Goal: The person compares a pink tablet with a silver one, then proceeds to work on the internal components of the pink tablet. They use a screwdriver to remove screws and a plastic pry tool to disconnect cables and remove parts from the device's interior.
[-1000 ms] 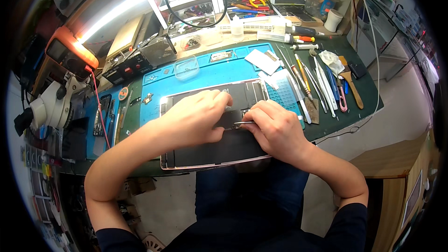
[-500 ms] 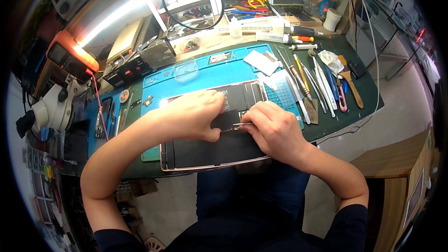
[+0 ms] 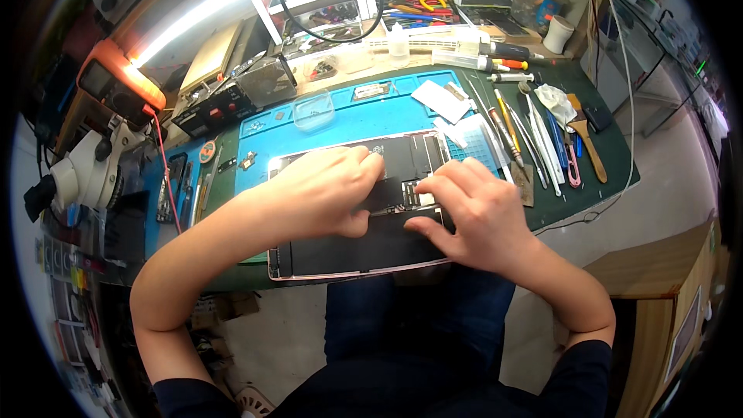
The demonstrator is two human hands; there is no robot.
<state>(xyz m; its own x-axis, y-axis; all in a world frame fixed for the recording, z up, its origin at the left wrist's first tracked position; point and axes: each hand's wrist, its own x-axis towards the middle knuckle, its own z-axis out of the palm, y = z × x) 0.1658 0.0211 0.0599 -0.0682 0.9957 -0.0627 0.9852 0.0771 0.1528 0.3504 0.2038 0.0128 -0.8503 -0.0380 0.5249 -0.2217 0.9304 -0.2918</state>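
Observation:
An opened tablet with a thin pink-silver rim lies in front of me, its black inner battery panels and a strip of small metal parts showing. My left hand reaches over its middle, fingers curled and thumb lowered, closed on a dark flat piece that stands slightly raised there. Part of that piece is hidden behind the fingers. Over the tablet's right part is my right hand, thumb and fingers apart around the exposed connector area. No tool shows in it.
A blue repair mat bears a clear plastic box and white cards. Tweezers, a brush and other hand tools lie at right. An orange multimeter and microscope stand at left.
My right hand has opened and shifted slightly right; the thin metal tool between its fingers no longer shows there. My left hand stays nearly in place. The view has shifted slightly.

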